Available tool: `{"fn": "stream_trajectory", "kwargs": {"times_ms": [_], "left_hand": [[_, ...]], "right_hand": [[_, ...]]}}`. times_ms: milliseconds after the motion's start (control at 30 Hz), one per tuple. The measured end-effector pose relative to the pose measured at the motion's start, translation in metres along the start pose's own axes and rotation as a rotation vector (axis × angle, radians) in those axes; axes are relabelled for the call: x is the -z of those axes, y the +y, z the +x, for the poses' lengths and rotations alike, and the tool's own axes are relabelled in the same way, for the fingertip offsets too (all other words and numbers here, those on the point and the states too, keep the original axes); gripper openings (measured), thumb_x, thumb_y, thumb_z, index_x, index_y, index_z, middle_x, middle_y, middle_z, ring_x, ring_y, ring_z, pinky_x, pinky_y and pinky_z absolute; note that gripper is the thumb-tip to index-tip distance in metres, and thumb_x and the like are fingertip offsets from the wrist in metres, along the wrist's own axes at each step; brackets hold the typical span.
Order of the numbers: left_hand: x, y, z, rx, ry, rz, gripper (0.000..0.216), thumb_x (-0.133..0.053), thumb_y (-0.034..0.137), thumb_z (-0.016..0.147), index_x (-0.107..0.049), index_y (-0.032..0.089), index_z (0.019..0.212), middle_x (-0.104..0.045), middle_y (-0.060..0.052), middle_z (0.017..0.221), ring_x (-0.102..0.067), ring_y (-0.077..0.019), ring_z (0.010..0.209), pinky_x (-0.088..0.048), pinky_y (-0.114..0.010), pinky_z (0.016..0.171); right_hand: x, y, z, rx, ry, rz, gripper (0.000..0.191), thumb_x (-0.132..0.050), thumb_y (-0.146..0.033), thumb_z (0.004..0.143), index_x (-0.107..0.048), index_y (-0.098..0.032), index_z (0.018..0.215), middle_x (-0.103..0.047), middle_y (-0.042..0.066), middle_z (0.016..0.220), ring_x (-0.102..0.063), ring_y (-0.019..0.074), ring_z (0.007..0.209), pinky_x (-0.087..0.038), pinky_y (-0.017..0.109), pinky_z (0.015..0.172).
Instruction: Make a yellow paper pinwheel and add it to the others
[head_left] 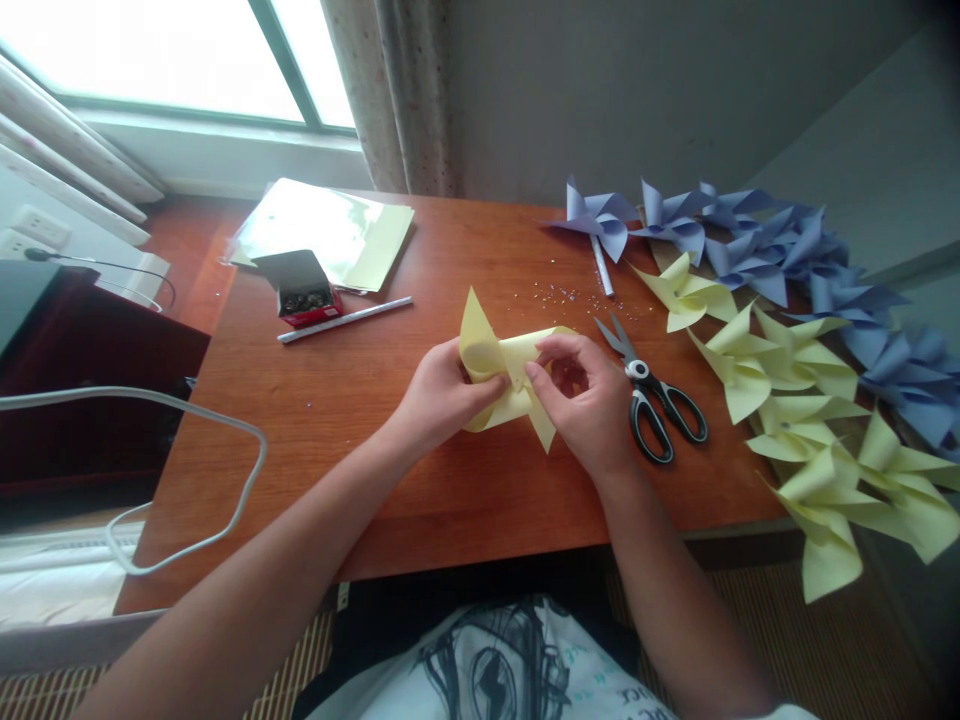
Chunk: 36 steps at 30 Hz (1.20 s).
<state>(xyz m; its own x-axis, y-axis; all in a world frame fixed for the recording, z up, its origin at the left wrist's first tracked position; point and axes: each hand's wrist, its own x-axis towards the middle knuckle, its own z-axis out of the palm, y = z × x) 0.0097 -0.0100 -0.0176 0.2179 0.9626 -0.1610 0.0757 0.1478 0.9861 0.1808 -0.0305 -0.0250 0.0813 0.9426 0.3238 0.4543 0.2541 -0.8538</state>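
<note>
Between my hands, above the table, is a yellow paper pinwheel (pixel 517 350) with its points folded toward the middle. My left hand (pixel 448 385) grips its left side, the thumb pressed near the centre. On the other side my right hand (pixel 581 390) is closed on the paper, thumb and forefinger pinching at the right of the centre. Whether a small pin sits in those fingers I cannot make out. Black-handled scissors (pixel 651 385) lie just right of my right hand, blades slightly apart and pointing away.
Finished yellow pinwheels (pixel 806 350) and blue pinwheels (pixel 750 250) crowd the right side. A patterned paper stick (pixel 345 320) lies before an opened small box (pixel 304 295) of dark pieces. Behind is a stack of paper sheets (pixel 390 240). Tiny scraps (pixel 559 295) are scattered; a white cable (pixel 259 450) loops at left.
</note>
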Motion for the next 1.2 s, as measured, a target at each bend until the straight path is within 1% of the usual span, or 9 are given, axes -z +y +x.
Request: {"fn": "stream_trajectory", "kwargs": {"times_ms": [300, 467, 600, 767, 867, 967, 1100, 1200], "left_hand": [[-0.001, 0.003, -0.001, 0.046, -0.008, -0.053, 0.023, -0.078, 0.026, 0.069, -0.071, 0.011, 0.085, -0.074, -0.005, 0.079, -0.068, -0.02, 0.072, -0.054, -0.028, 0.065], [-0.002, 0.006, -0.003, 0.108, -0.023, -0.179, 0.028, -0.082, 0.024, 0.066, -0.072, 0.01, 0.088, -0.075, -0.005, 0.083, -0.068, -0.0186, 0.071, -0.054, -0.025, 0.065], [-0.002, 0.01, -0.004, 0.132, -0.046, -0.244, 0.033, -0.086, 0.025, 0.064, -0.072, 0.011, 0.09, -0.076, -0.006, 0.085, -0.069, -0.0187, 0.073, -0.054, -0.025, 0.065], [-0.002, 0.012, -0.004, 0.127, -0.038, -0.215, 0.033, -0.086, 0.029, 0.066, -0.073, 0.011, 0.09, -0.077, -0.006, 0.085, -0.07, -0.0195, 0.073, -0.054, -0.025, 0.064], [-0.002, 0.011, -0.004, 0.123, -0.012, -0.195, 0.035, -0.088, 0.031, 0.063, -0.072, 0.011, 0.088, -0.077, -0.006, 0.084, -0.07, -0.0205, 0.073, -0.054, -0.026, 0.063], [-0.002, 0.009, -0.004, 0.121, 0.015, -0.179, 0.033, -0.087, 0.028, 0.064, -0.072, 0.011, 0.087, -0.076, -0.006, 0.083, -0.069, -0.0203, 0.073, -0.054, -0.026, 0.063], [-0.001, 0.008, -0.003, 0.113, 0.036, -0.212, 0.028, -0.083, 0.022, 0.065, -0.072, 0.01, 0.088, -0.076, -0.004, 0.083, -0.068, -0.0183, 0.073, -0.053, -0.024, 0.064], [-0.001, 0.007, -0.003, 0.11, 0.048, -0.238, 0.031, -0.084, 0.022, 0.064, -0.072, 0.01, 0.09, -0.076, -0.005, 0.084, -0.069, -0.019, 0.073, -0.054, -0.025, 0.065]], "right_hand": [[0.002, -0.004, 0.001, 0.107, 0.021, -0.096, 0.012, -0.069, -0.018, 0.085, -0.067, -0.023, 0.096, -0.069, -0.001, 0.083, -0.055, 0.0119, 0.06, -0.049, 0.026, 0.058], [0.004, -0.005, 0.003, 0.202, 0.024, -0.185, 0.009, -0.067, -0.018, 0.087, -0.066, -0.024, 0.094, -0.068, 0.0, 0.08, -0.055, 0.0132, 0.06, -0.05, 0.027, 0.059], [0.003, -0.004, 0.003, 0.287, 0.03, -0.256, 0.008, -0.065, -0.018, 0.09, -0.065, -0.025, 0.094, -0.07, 0.002, 0.085, -0.06, 0.0156, 0.066, -0.052, 0.03, 0.064], [0.003, -0.002, 0.003, 0.387, 0.032, -0.286, 0.011, -0.064, -0.015, 0.091, -0.064, -0.026, 0.094, -0.071, 0.004, 0.087, -0.066, 0.0196, 0.077, -0.053, 0.034, 0.07], [0.004, -0.003, 0.003, 0.38, 0.021, -0.272, 0.011, -0.063, -0.016, 0.091, -0.065, -0.026, 0.094, -0.071, 0.004, 0.087, -0.066, 0.0202, 0.077, -0.054, 0.035, 0.071], [0.006, -0.005, 0.003, 0.327, -0.002, -0.234, 0.009, -0.063, -0.016, 0.09, -0.065, -0.026, 0.092, -0.07, 0.003, 0.087, -0.065, 0.02, 0.077, -0.053, 0.035, 0.071], [0.007, -0.007, 0.004, 0.252, -0.034, -0.196, 0.006, -0.067, -0.02, 0.088, -0.065, -0.025, 0.09, -0.069, 0.004, 0.09, -0.063, 0.0207, 0.081, -0.052, 0.035, 0.07], [0.007, -0.006, 0.005, 0.239, -0.054, -0.188, 0.006, -0.069, -0.021, 0.087, -0.065, -0.025, 0.089, -0.069, 0.004, 0.092, -0.062, 0.0212, 0.082, -0.052, 0.034, 0.069]]}}
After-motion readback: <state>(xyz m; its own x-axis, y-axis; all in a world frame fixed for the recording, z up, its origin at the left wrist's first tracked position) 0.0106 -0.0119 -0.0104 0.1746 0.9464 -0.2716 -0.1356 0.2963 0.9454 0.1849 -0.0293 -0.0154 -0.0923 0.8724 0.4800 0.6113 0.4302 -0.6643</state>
